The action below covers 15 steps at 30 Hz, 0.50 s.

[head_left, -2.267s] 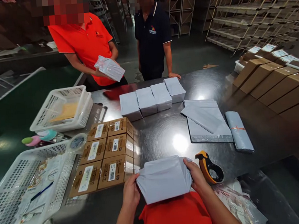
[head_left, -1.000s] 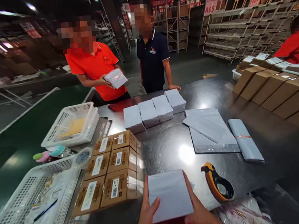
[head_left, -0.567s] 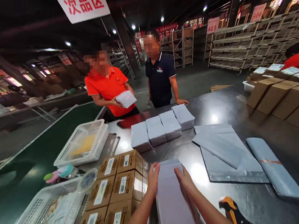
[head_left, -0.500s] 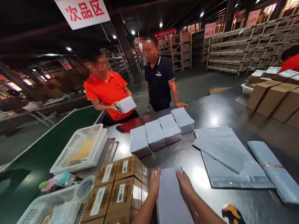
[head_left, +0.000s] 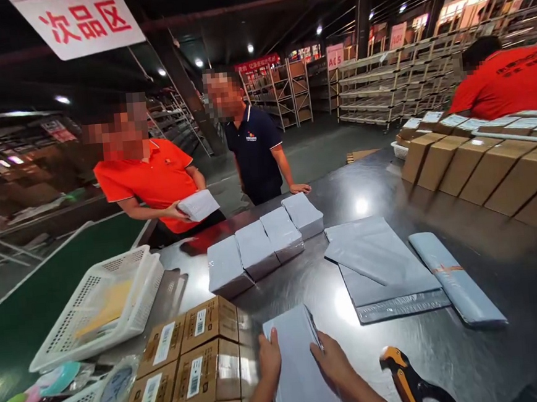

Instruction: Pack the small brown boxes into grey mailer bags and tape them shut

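Your left hand (head_left: pixel 269 357) and right hand (head_left: pixel 331 362) both pressed down on the grey wrapped parcel (head_left: pixel 296 360), fingers flat, neither clenched. The left gripped its left edge with the thumb on top; the right lay over its right side, fingertips near a small raised flap at the far corner. The parcel lay flat on the worktop (head_left: pixel 447 348), directly under and between your hands, long side running away from you.

Change noted: a couple of seconds earlier you held the parcel up off the surface by both ends, its wrapping loose and puffy. By this moment it was down, turned lengthwise and smoothed. Judged from that, the wrap was being flattened and closed, with the package near sealed.

Just left of the parcel, touching or nearly so, stood the stack of brown labelled cartons (head_left: pixel 193 368). To the right, close to your right forearm, lay the orange-and-black tape cutter (head_left: pixel 410 382), untouched. Further left sat white mesh baskets (head_left: pixel 95 307).

Mid-worktop: a row of four finished grey parcels (head_left: pixel 265 241) side by side, well apart from your hands. To their right, flat grey mailer bags (head_left: pixel 380 266) and a rolled bundle of bags (head_left: pixel 455 279).

Far edge: a person in an orange shirt (head_left: pixel 150 179) held another wrapped parcel (head_left: pixel 198 204) in both hands. A person in a dark polo (head_left: pixel 254 152) rested one hand on the worktop. Long brown cartons (head_left: pixel 479 166) lined the right side, with a third person in red (head_left: pixel 505 83) behind them.
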Tool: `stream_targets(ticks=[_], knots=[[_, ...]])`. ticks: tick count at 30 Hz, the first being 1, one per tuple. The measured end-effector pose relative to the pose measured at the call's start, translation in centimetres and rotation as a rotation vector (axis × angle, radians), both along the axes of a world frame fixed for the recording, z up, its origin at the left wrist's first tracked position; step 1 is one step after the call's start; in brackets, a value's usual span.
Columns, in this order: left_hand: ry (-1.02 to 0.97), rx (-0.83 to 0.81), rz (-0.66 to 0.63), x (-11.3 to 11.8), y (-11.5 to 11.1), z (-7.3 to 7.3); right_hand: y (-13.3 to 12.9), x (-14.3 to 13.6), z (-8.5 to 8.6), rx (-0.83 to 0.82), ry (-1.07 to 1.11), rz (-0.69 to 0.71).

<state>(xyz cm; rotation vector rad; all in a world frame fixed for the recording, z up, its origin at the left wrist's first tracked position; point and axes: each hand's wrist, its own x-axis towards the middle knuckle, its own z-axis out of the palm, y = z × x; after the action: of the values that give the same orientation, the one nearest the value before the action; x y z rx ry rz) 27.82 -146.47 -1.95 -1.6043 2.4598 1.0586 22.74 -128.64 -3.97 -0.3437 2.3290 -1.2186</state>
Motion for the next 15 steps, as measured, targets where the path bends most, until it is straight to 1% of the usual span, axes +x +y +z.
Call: stream_targets(ticks=[2,4,6,8,9,11,13,15], knots=[[-0.022,-0.116,-0.036,0.9,0.6,0.5,5.0,1.8,-0.6,0.029,0.196,-0.025],[-0.009,-0.246,-0.112,1.5,1.3,1.1,10.8,3.9,-1.4,0.137,0.455,-0.132],[0.033,-0.379,-0.264,1.5,2.0,1.8,16.2,6.3,-2.3,0.319,0.654,-0.253],[0.073,-0.516,-0.468,0.5,2.6,2.3,20.0,8.5,-3.3,0.498,0.76,-0.28],[0.081,-0.578,-0.564,-0.2,2.8,2.5,21.1,9.5,-3.7,0.564,0.794,-0.26],[0.06,-0.651,-0.706,-1.9,3.1,2.6,22.2,10.7,-4.7,0.626,0.853,-0.192],[0.019,-0.644,-0.775,-3.4,3.1,2.3,22.5,11.0,-5.3,0.606,0.9,-0.14],[-0.002,-0.615,-0.849,-4.4,2.9,1.9,22.8,10.8,-5.4,0.526,0.894,-0.092]])
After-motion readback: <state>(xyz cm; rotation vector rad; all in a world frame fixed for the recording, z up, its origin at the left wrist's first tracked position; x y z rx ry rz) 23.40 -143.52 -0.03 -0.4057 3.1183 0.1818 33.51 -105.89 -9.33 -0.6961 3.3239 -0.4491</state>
